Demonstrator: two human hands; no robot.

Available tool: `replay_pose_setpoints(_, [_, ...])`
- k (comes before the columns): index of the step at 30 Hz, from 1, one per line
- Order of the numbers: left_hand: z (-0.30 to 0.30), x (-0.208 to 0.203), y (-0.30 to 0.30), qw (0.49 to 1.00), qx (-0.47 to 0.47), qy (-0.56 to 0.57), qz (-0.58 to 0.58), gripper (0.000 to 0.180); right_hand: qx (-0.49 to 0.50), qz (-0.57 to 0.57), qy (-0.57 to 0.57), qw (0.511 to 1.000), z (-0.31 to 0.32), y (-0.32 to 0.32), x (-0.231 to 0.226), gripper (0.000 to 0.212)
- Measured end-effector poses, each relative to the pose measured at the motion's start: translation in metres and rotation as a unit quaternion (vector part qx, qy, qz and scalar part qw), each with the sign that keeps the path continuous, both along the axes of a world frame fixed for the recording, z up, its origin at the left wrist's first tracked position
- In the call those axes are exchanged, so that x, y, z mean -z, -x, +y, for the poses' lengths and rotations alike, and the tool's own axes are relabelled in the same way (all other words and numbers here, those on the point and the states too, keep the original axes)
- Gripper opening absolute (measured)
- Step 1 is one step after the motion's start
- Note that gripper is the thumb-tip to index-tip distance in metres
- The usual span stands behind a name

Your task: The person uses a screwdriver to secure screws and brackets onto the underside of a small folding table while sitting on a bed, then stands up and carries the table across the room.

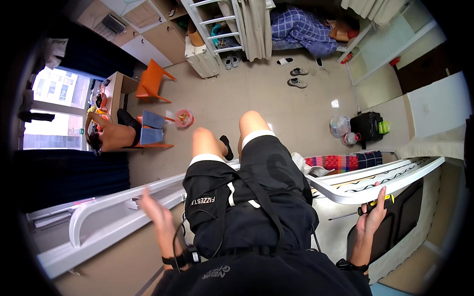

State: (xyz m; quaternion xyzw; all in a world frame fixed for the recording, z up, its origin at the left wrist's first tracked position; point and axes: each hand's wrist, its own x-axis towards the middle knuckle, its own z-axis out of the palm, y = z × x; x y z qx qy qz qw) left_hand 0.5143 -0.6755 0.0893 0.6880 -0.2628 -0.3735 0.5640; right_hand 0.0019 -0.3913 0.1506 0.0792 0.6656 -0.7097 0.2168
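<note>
Person seated high on a bunk edge, legs over the white metal bed rail (123,202), floor far below. Right hand (373,217), lower right of frame — fingers wrapped round a small black-and-yellow handled tool (376,203), held right against the white curved rail end (355,195). Left hand (157,217), lower left, blurred, fingers spread, holding nothing, just above the rail. Work looks barely begun: tool at the rail, no visible change to it. Tool tip hidden behind the hand; its kind unclear. Another person sits at an orange chair (153,79), upper left.
</note>
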Motion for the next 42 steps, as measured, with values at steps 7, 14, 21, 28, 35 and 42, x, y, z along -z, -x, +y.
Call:
replay_pose_setpoints(7, [-0.09, 0.094, 0.084, 0.823, 0.484, -0.204, -0.217, 0.032, 0.176, 0.005, -0.022, 0.984, -0.045, -0.02, -0.014, 0.053])
replay_pose_setpoints(14, [-0.203, 0.105, 0.043, 0.239, 0.534, -0.518, -0.624, 0.058, 0.274, 0.012, -0.021, 0.961, -0.065, -0.026, -0.012, 0.049])
replay_pose_setpoints(21, [-0.159, 0.103, -0.009, 0.307, 0.543, -0.537, -0.568, 0.075, 0.345, -0.016, -0.047, 0.937, -0.07, -0.033, -0.002, 0.045])
replay_pose_setpoints(28, [-0.178, 0.109, -0.011, 0.335, 0.54, -0.542, -0.55, 0.071, 0.432, 0.037, -0.079, 0.898, -0.11, -0.027, -0.03, 0.024])
replay_pose_setpoints(35, [-0.212, 0.116, -0.017, 0.352, 0.535, -0.549, -0.537, 0.067, 0.443, -0.023, -0.16, 0.882, -0.095, -0.023, -0.028, 0.039])
replay_pose_setpoints(42, [-0.286, 0.103, 0.004, 0.33, 0.549, -0.53, -0.556, 0.063, 0.449, 0.01, -0.257, 0.856, -0.067, -0.017, -0.011, 0.038])
